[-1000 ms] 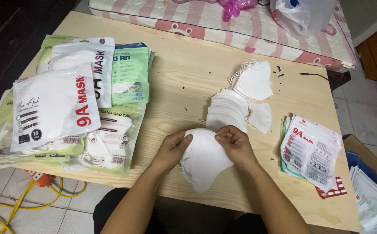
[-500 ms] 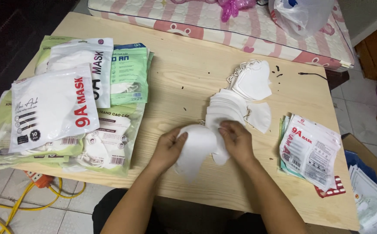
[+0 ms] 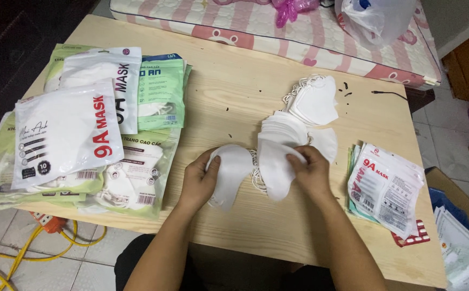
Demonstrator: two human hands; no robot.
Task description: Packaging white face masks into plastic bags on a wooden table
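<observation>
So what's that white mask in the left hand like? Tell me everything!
The white mask is a folded face mask of soft, cloth-like material, plain and curved like a petal. It lies low over the wooden table, near the front edge. The left hand pinches its left side, thumb on top. White ear loops show at its right edge, next to a second mask that the right hand holds. Whether the two masks touch is hard to tell.
</observation>
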